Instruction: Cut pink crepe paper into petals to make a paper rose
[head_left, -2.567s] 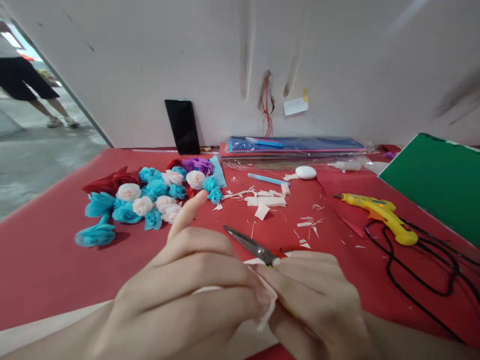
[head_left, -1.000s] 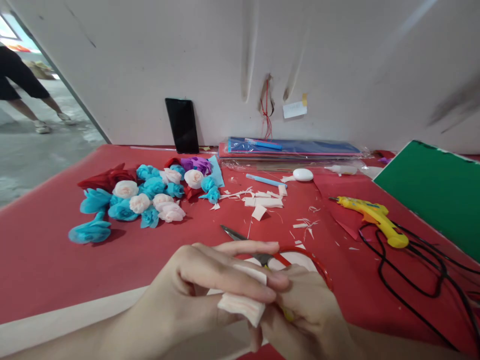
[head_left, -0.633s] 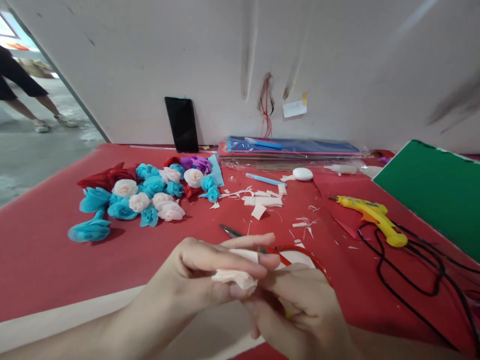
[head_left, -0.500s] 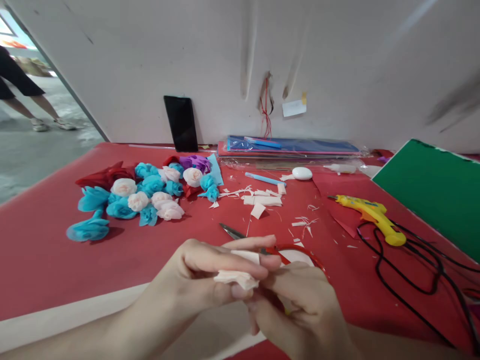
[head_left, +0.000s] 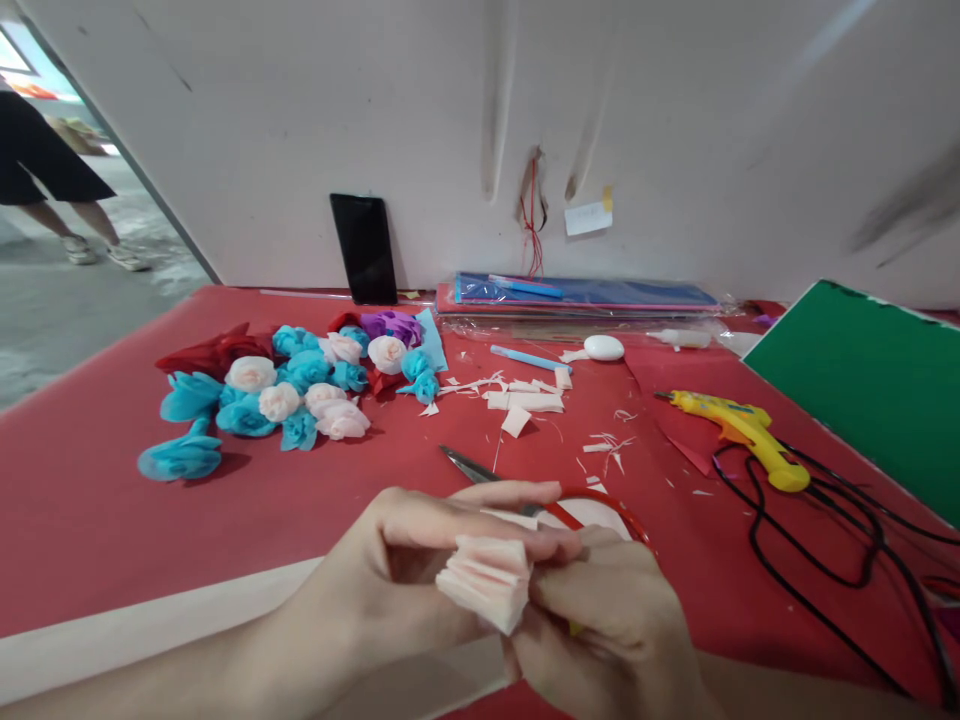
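Note:
Pale pink crepe paper (head_left: 491, 582), pleated and bunched into a small stack, is held between my two hands near the front of the table. My left hand (head_left: 420, 545) has its thumb below and its fingers above the paper. Curled fingers of my right hand (head_left: 619, 610) grip the paper's right side. A small yellow bit shows beneath the right fingers; I cannot make out what it is. Just beyond my hands lie scissors (head_left: 469, 465) with red handles, partly covered by the fingers. Pale paper offcuts (head_left: 525, 400) are scattered past them.
Blue, pink, red and purple paper flowers (head_left: 304, 372) cluster at left. At right are a yellow glue gun (head_left: 724, 410), its black cord (head_left: 757, 540) and a green board (head_left: 862, 390). A phone (head_left: 364, 250) leans on the wall. Wrapped paper sheets (head_left: 585, 290) lie behind. A person (head_left: 52, 150) stands far left.
The pleated paper has turned and now shows more of its folded edges toward me. My left fingers have shifted slightly right and down.

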